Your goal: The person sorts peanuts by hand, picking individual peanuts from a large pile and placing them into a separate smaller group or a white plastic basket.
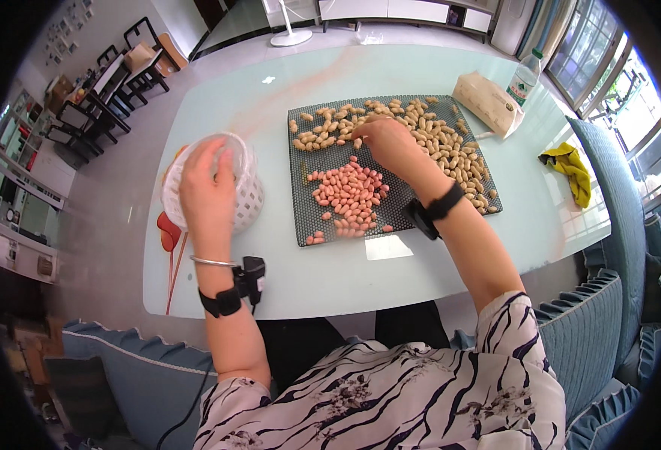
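My left hand (209,180) is over the near side of a white lattice-sided plastic basket (249,197), its thumb and fingers apart above the opening. A clear plastic bag seems to line the basket, and my hand hides part of the inside. My right hand (388,143) reaches over a black mesh tray (302,211), its bent fingertips down among unshelled peanuts (448,149). Whether those fingers hold a peanut cannot be seen. Shelled pink peanut kernels (350,188) lie heaped on the tray's near left part, left of my right forearm.
Everything rests on a pale glass-topped table (285,281). A soft pack of tissues (488,104) and a clear bottle with a green cap (524,79) are at the far right. A yellow cloth (572,171) lies near the right edge. Blue sofa seating (584,315) flanks me.
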Demonstrator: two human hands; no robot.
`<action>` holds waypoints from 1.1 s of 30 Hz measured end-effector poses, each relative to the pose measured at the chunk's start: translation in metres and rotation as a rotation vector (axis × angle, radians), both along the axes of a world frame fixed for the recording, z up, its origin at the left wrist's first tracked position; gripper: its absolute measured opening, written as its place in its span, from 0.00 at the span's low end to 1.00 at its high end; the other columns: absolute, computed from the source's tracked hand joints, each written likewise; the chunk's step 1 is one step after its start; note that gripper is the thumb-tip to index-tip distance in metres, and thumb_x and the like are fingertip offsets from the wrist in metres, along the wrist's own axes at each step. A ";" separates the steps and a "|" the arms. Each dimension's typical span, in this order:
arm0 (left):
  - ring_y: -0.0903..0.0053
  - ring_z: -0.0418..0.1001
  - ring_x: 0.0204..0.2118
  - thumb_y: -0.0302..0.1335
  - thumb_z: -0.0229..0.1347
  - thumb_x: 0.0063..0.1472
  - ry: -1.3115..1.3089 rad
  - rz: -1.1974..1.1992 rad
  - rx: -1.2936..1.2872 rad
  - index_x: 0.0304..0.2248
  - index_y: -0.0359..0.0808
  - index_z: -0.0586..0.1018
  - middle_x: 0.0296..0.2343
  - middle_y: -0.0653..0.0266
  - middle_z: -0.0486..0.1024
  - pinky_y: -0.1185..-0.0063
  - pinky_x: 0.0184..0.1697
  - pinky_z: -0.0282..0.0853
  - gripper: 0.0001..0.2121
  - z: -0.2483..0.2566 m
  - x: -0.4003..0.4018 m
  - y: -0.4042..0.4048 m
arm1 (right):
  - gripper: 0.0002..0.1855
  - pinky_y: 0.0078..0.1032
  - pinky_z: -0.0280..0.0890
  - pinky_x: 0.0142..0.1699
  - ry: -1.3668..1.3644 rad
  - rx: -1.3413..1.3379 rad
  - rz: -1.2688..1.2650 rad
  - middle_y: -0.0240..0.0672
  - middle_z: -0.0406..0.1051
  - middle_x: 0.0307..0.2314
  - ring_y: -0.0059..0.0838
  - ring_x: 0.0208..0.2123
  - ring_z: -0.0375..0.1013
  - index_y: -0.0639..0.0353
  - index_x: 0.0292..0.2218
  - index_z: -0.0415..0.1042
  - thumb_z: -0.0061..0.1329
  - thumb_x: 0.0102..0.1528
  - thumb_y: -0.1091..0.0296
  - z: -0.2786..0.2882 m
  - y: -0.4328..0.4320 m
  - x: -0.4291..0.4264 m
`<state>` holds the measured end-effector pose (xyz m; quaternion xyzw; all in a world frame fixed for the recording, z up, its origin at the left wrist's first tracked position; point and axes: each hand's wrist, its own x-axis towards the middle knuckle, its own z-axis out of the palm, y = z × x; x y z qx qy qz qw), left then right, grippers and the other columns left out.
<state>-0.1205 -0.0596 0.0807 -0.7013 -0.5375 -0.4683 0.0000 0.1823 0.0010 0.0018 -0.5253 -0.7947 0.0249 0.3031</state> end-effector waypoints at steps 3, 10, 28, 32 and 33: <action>0.69 0.77 0.41 0.28 0.55 0.63 -0.092 -0.216 0.008 0.41 0.32 0.80 0.38 0.58 0.79 0.76 0.46 0.70 0.10 -0.004 0.043 -0.009 | 0.07 0.34 0.69 0.42 -0.153 -0.009 0.046 0.37 0.71 0.32 0.41 0.39 0.72 0.56 0.31 0.80 0.51 0.52 0.77 -0.011 0.019 0.005; 0.85 0.75 0.32 0.28 0.56 0.64 -0.379 -0.453 -0.391 0.41 0.30 0.78 0.32 0.66 0.80 0.84 0.36 0.70 0.10 -0.057 0.089 0.011 | 0.08 0.32 0.69 0.39 0.370 -0.221 0.130 0.43 0.74 0.31 0.42 0.33 0.74 0.62 0.38 0.76 0.54 0.55 0.71 0.022 -0.024 -0.016; 0.88 0.75 0.32 0.23 0.57 0.63 -0.713 -0.571 -0.543 0.39 0.31 0.79 0.31 0.68 0.79 0.87 0.36 0.71 0.06 -0.076 0.109 0.007 | 0.16 0.17 0.68 0.43 1.063 -0.632 0.190 0.30 0.76 0.33 0.15 0.36 0.72 0.66 0.42 0.75 0.55 0.59 0.63 0.023 -0.072 -0.016; 0.87 0.76 0.32 0.21 0.57 0.62 -0.662 -0.573 -0.480 0.39 0.31 0.78 0.32 0.67 0.80 0.86 0.37 0.73 0.07 -0.078 0.111 0.004 | 0.14 0.17 0.68 0.40 0.960 -0.567 0.163 0.30 0.76 0.31 0.15 0.34 0.72 0.67 0.41 0.75 0.53 0.59 0.65 0.020 -0.074 -0.017; 0.87 0.76 0.32 0.20 0.57 0.62 -0.660 -0.586 -0.477 0.40 0.31 0.78 0.32 0.66 0.80 0.85 0.37 0.73 0.07 -0.078 0.113 0.004 | 0.13 0.17 0.68 0.40 0.935 -0.545 0.165 0.30 0.76 0.31 0.15 0.33 0.72 0.67 0.41 0.75 0.53 0.59 0.66 0.019 -0.073 -0.016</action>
